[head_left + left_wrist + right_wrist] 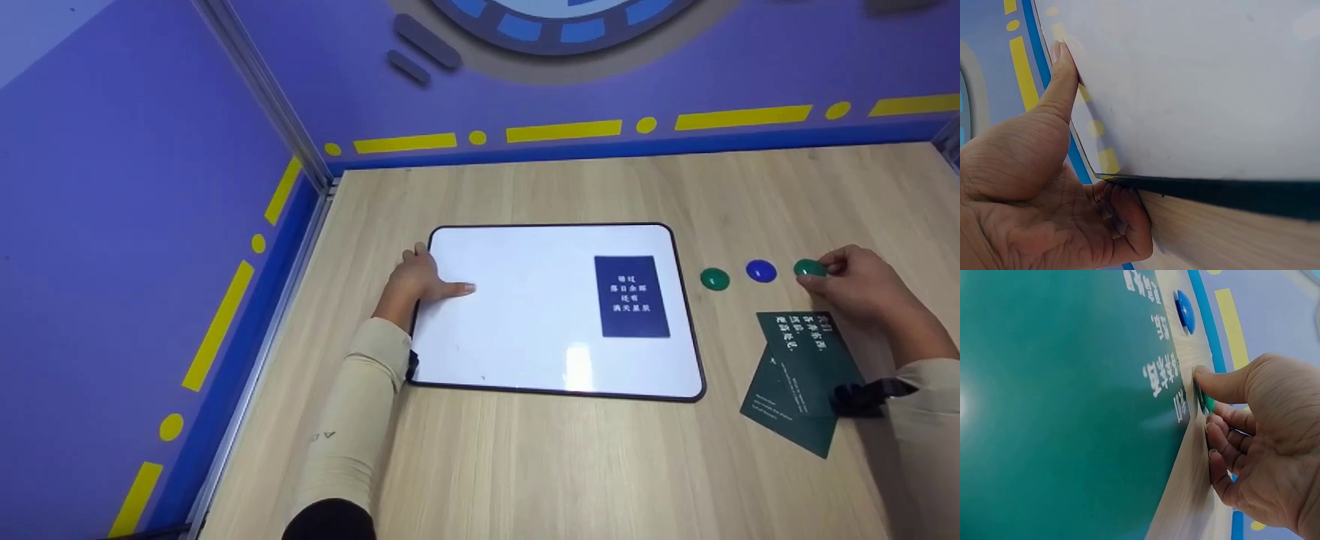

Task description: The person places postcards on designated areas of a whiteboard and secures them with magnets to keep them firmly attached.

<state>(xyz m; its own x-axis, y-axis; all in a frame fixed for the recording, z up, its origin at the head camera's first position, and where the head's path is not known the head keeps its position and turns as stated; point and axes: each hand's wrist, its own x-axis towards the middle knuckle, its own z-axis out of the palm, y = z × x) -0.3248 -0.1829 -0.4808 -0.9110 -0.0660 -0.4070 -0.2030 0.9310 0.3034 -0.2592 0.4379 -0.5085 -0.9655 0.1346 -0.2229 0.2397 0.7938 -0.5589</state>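
Observation:
A whiteboard (517, 330) with a black rim lies on the wooden table, a dark blue card with white characters (636, 324) on its right part. My left hand (418, 279) grips the board's left edge, thumb along the white surface; in the left wrist view the other fingers curl at the black rim (1230, 192). Between thumb and fingertips, my right hand (862, 285) pinches a round green magnet (808, 268) at the table surface. To its left sit a blue magnet (761, 271) and another green magnet (715, 279), in a row.
Two dark green cards (787, 405) with white text overlap each other right of the board, below the magnets and partly under the right wrist in the head view. A purple wall (525, 97) with yellow marks stands behind the table (562, 465), and another wall (150, 225) borders its left side.

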